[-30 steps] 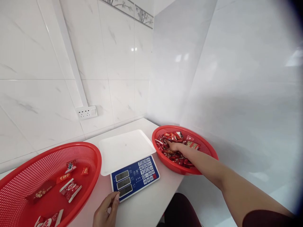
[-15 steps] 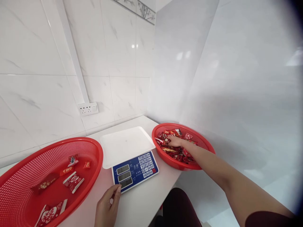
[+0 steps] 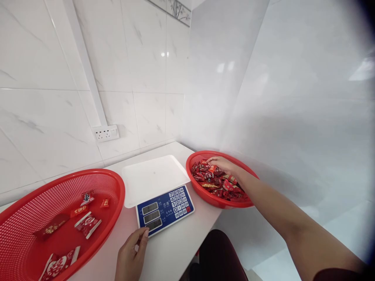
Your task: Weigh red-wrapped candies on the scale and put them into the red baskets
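My left hand (image 3: 133,249) is at the near left corner of an electronic scale (image 3: 165,210), its thumb and forefinger pinched together at the corner. The scale has a blue panel and a flat white pan (image 3: 155,179) with nothing on it. Over the right red basket (image 3: 202,197), my right hand (image 3: 222,164) reaches in with fingers stretched out above a heap of wrapped snacks (image 3: 216,183). An orange-red packet (image 3: 212,169) lies just under its fingers. No held packet can be made out in that hand.
At the left stands a larger red basket (image 3: 115,195) with several wrapped snacks, such as a red-and-white packet (image 3: 88,225). Both baskets and the scale share a white table (image 3: 172,249). Tiled walls close in behind and at the right, with a wall socket (image 3: 106,133).
My right hand has risen slightly from the snack heap, and its fingers show more fully. The packets beneath have shifted. My left hand stays at the scale's corner.
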`<state>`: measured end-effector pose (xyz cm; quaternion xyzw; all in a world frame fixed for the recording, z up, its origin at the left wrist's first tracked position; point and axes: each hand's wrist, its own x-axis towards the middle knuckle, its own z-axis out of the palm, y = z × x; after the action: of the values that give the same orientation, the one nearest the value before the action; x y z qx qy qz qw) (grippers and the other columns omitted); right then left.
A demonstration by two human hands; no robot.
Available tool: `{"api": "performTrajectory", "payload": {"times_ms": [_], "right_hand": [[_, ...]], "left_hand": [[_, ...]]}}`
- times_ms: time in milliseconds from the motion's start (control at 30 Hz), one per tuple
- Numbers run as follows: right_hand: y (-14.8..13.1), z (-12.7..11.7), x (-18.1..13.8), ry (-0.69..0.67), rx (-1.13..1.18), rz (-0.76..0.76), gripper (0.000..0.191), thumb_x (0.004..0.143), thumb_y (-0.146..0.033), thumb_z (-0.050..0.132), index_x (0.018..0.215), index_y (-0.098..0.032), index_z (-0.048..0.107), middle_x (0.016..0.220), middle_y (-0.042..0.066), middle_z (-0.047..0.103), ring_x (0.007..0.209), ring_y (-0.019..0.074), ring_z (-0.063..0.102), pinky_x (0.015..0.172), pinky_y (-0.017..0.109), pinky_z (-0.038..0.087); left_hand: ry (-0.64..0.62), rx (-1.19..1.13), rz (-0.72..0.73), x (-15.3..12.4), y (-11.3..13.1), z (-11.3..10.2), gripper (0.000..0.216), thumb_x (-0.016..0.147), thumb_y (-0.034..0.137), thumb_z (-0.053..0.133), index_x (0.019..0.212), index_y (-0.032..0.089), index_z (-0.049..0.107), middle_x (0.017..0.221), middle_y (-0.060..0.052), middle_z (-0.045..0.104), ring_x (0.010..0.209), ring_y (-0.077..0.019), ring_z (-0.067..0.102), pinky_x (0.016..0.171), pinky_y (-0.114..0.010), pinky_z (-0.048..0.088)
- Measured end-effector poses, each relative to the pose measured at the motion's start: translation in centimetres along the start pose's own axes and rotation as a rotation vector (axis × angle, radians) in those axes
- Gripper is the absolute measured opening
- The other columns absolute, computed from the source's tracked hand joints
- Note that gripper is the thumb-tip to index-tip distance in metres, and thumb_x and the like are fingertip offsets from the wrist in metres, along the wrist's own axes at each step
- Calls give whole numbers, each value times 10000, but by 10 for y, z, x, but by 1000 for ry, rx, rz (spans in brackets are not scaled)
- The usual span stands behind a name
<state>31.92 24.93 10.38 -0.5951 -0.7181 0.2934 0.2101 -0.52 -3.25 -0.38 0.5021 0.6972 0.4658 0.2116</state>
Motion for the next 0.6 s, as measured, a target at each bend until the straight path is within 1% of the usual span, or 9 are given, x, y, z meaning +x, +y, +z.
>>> {"api": "performTrajectory", "payload": {"times_ms": [67, 200, 267, 333, 433, 500, 600], "right_hand": [[-3, 3, 0, 3, -27, 0, 264, 749, -317, 514, 953, -205, 640, 958, 31, 673, 699, 138, 595, 549, 204, 441], [-4, 11, 3, -23, -138, -20, 277, 765, -262, 505, 997, -180, 631, 1053, 62, 649, 831, 169, 609, 624, 215, 462], [-1, 16, 5, -54, -219, -38, 309, 740, -210, 541, 1035, -174, 624, 1066, 69, 645, 884, 182, 607, 692, 225, 464], [3, 23, 9, -87, -311, -51, 383, 686, -162, 598, 1068, -170, 620, 1065, 79, 647, 920, 205, 604, 760, 245, 455], [9, 34, 13, -102, -442, -58, 477, 636, -130, 640, 1110, -175, 611, 1093, 102, 633, 980, 246, 587, 827, 282, 433], [11, 38, 14, -90, -506, -59, 456, 659, -139, 623, 1111, -195, 615, 1098, 102, 629, 993, 251, 584, 834, 295, 427], [11, 37, 15, -66, -554, -60, 354, 683, -146, 607, 1027, -212, 659, 1039, 92, 654, 954, 245, 600, 802, 290, 431]], "left_hand": [[-1, 13, 9, 0, 0, 0, 402, 733, 540, 490, 860, 197, 659, 820, -54, 698, 694, -182, 635, 550, -220, 509], [-6, 24, 21, -1, -1, 0, 395, 736, 538, 485, 850, 201, 657, 818, -51, 698, 694, -182, 636, 555, -222, 509], [-12, 30, 19, 0, -1, 0, 393, 740, 538, 480, 848, 202, 654, 811, -49, 695, 695, -179, 634, 564, -221, 508], [-14, 36, 17, 0, -1, 0, 395, 745, 538, 475, 855, 202, 652, 801, -47, 692, 693, -178, 632, 561, -219, 505], [-21, 36, 23, 0, 1, 0, 401, 748, 538, 472, 868, 200, 652, 807, -51, 691, 705, -181, 633, 566, -221, 506], [-26, 39, 19, 1, 3, 0, 406, 749, 542, 467, 864, 199, 653, 807, -53, 692, 706, -183, 634, 571, -225, 508], [-19, 46, 15, 1, 5, -1, 413, 747, 550, 463, 849, 200, 656, 788, -52, 692, 706, -186, 635, 577, -229, 510]]}}
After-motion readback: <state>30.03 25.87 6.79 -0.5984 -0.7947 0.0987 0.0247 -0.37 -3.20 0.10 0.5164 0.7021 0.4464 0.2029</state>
